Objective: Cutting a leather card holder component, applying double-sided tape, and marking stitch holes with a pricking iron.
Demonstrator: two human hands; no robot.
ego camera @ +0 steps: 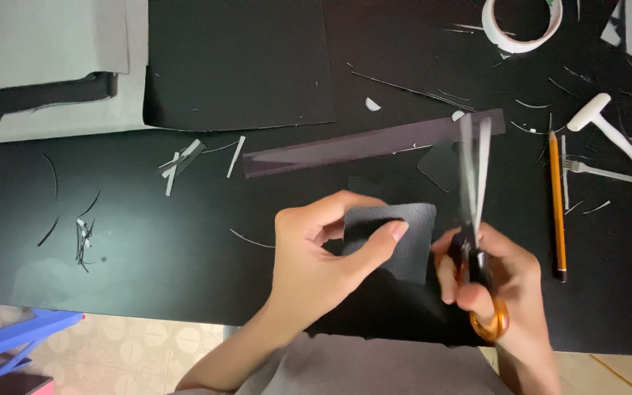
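**Scissors raised beside a pinched black patch**

My left hand [316, 256] has its grip clamped on a small black patch [396, 238], thumb on top and fingers curled behind, so the patch sits just past the thumb tip, lifted off the counter [155, 241]. My right hand [502, 292] is closed through the orange loops of the scissors [475, 212]; the blades stand up and away from that grip, blurred, seemingly a little apart. The patch's right edge lies just left of the blades, near but, as far as I can tell, not yet between them.

To do this cut well, I judge the left grip should stay close to the line being cut, so the soft sheet does not flop, while the thumb is kept clear of the blades. Better to feed the patch deep into the blades than snip with the tips, and to turn the patch with the left hand, not twist the scissors. The corners look rounded, so slow, short closes would suit.

Beyond both grips lies a long dark strip [374, 143], slanting across the counter. Right of the scissors grip a pencil [557, 208] lies lengthwise, with a white tool [612, 132] further out. A tape roll [522, 25] sits far above. Pale offcuts [184, 157] are scattered well to the left of the left grip.
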